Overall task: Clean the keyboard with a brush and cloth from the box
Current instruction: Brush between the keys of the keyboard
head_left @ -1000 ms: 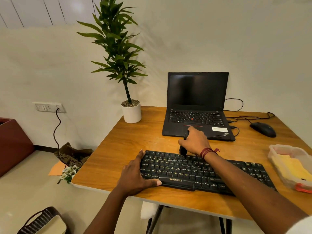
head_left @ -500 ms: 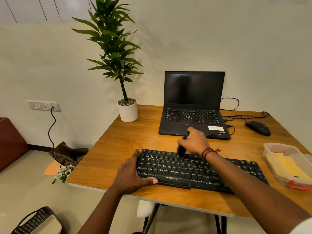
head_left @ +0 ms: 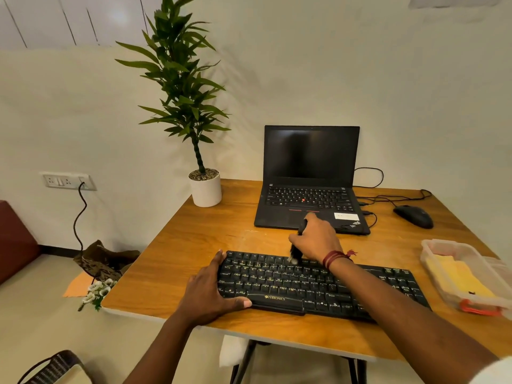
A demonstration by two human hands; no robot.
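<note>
Keyboard [head_left: 318, 286], left hand [head_left: 213, 292] flat on its left end, fingers straight, right hand [head_left: 315, 239] fingers curled round brush [head_left: 296, 253] on upper keys

Table [head_left: 194, 245]: wood, warm brown grain, smooth with a soft sheen.
Keyboard [head_left: 277, 284]: black plastic, matt keys, pale printed legends.
Brush [head_left: 295, 253]: dark bristles, paler at the tips.
Box [head_left: 432, 245], right edge of frame: clear, slightly cloudy plastic; orange plastic clip.
Cloth [head_left: 457, 275]: yellow, soft, matt.
Laptop [head_left: 310, 153]: matt black casing, faintly glossy dark screen.
Mouse [head_left: 414, 216]: black plastic, slight shine.
Pot [head_left: 206, 191]: white, smooth, matt.
</note>
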